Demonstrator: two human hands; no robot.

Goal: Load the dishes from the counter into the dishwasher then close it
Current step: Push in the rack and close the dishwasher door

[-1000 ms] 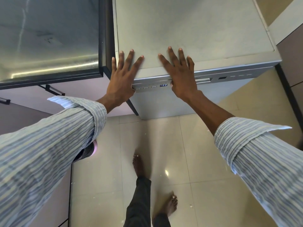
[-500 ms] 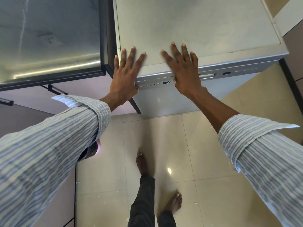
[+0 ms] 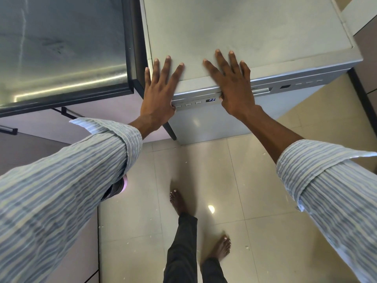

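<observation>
The grey dishwasher (image 3: 244,27) stands in front of me with its door up and shut against the body. Its control strip (image 3: 210,100) runs along the front top edge and shows "P2" on a small display. My left hand (image 3: 159,92) lies flat on the top's left front corner, fingers spread and straight, thumb down at the strip. My right hand (image 3: 232,82) lies flat on the top a little to the right, fingers spread, thumb at the strip beside the display. No dishes are in view.
A steel counter (image 3: 61,48) with a dark rim adjoins the dishwasher on the left, with cabinet fronts and bar handles (image 3: 69,112) below. Beige floor tiles (image 3: 244,201) lie under me, with my bare feet (image 3: 179,201) on them. A wall and dark skirting (image 3: 361,86) stand at the right.
Both hands stay flat on the dishwasher top in the same places. The view has shifted slightly, with the dishwasher sitting a little higher and further right in the frame.
</observation>
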